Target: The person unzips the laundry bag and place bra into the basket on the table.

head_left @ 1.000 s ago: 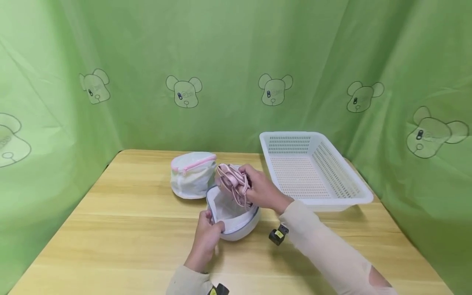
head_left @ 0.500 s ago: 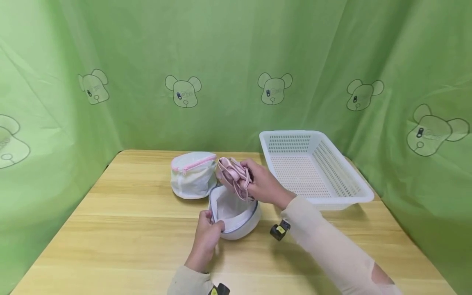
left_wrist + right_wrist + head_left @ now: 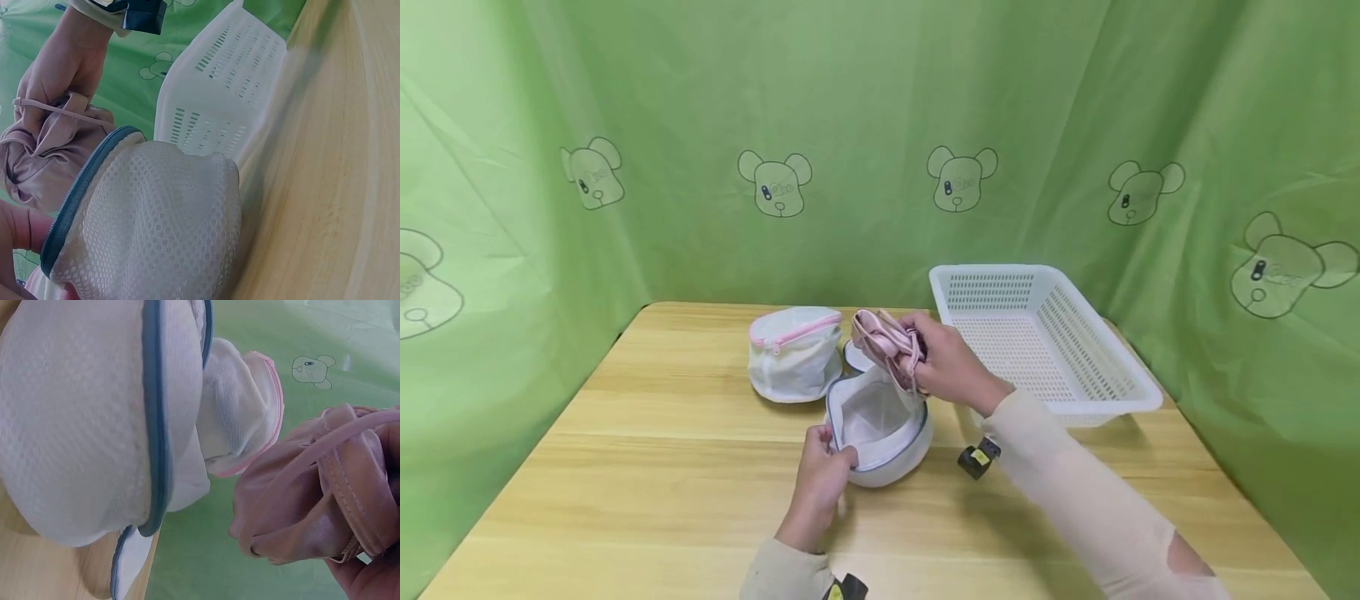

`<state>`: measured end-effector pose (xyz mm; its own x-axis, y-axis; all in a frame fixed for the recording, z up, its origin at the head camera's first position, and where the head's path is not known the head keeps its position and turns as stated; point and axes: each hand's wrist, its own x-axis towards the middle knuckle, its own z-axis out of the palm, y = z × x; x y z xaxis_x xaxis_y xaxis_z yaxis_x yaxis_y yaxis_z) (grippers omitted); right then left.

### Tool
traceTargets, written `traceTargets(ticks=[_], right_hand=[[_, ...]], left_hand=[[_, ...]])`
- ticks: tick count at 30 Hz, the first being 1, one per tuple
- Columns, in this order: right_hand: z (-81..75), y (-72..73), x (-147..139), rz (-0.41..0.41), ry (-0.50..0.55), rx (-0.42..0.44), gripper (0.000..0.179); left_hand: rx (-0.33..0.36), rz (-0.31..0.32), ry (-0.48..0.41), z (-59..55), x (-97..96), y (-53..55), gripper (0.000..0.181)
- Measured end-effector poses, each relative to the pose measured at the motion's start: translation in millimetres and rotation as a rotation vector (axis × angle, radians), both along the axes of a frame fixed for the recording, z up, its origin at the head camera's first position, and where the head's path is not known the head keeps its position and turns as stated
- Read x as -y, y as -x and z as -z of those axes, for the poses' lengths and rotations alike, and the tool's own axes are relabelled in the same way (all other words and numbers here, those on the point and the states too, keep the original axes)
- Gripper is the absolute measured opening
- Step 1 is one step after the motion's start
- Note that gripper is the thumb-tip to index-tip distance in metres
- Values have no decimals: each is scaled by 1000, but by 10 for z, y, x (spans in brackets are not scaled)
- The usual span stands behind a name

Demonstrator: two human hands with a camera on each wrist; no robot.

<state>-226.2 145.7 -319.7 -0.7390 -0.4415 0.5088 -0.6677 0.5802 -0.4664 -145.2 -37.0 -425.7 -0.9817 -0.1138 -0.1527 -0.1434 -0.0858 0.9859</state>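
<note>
A round white mesh laundry bag [image 3: 891, 468] with a blue zip stands unzipped on the table, its mouth facing up. My left hand [image 3: 822, 479] pinches the near-left part of its rim. My right hand [image 3: 953, 365] grips a bunched pink satin garment with thin straps [image 3: 883, 343], held over the bag's far right rim. The right wrist view shows the folded garment [image 3: 294, 500] apart from the mesh bag [image 3: 75, 425]. In the left wrist view the bag [image 3: 162, 219] fills the foreground, partly hiding the garment [image 3: 62, 156].
A second white laundry bag [image 3: 793, 362] with a pink zip sits behind and left of the first. A white perforated plastic basket [image 3: 1138, 392] stands at the back right. Green curtain [image 3: 865, 250] closes in the back and sides of the wooden table [image 3: 647, 483].
My right hand has lifted the pink garment up and slightly right, away from the bag's mouth, uncovering more of its inside. My left hand keeps its hold on the rim.
</note>
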Motion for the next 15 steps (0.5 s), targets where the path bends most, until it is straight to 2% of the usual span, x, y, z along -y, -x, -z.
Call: traceTargets(ticks=[8,15], right_hand=[[-29,11,-128,33,-6,14,34],[-62,8,-273,74,-13,-32,37]], left_hand=[[-1,3,8,-9,-8,-4,58],[5,-2,9,-16,-2,-5,57]])
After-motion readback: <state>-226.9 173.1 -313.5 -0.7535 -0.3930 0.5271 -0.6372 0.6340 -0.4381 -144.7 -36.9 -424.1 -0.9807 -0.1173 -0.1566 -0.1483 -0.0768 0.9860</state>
